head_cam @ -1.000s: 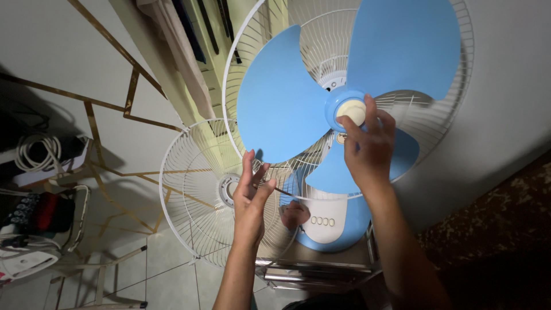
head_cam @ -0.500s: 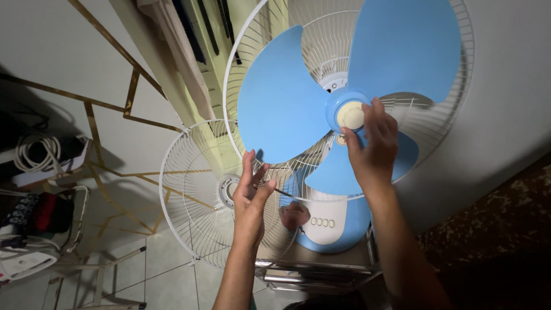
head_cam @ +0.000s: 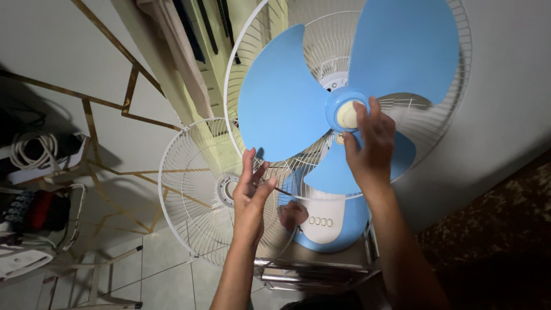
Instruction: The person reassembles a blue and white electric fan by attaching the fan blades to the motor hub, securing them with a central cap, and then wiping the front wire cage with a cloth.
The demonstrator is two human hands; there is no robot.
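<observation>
Partly, the fan is out of view: the top of the rear guard (head_cam: 459, 69) and the tip of the upper right blade run off the top edge, and the right hand (head_cam: 370, 150) covers part of the lowest blade and the guard wires behind it. The fingertips (head_cam: 361, 112) of that hand rest on the cream hub cap (head_cam: 348, 115) at the middle of the blue three-blade propeller (head_cam: 281, 103), the fingers curled loosely about it; how firmly they grip cannot be told. The left hand (head_cam: 251, 192) is raised flat, fingers pressed together and pointing up, just below the left blade's edge; whether it touches the blade is unclear. Behind it a detached white front guard (head_cam: 189, 189) leans upright, overlapping the fan's lower left rim. The blue and white fan base (head_cam: 327, 221) with a row of small buttons sits on a metal shelf (head_cam: 310, 270), half in shadow. Open floor tile (head_cam: 166, 275) lies lower left; a dark patterned surface (head_cam: 493, 229) closes the right side. The blades are matte pale blue, smooth and broad.
</observation>
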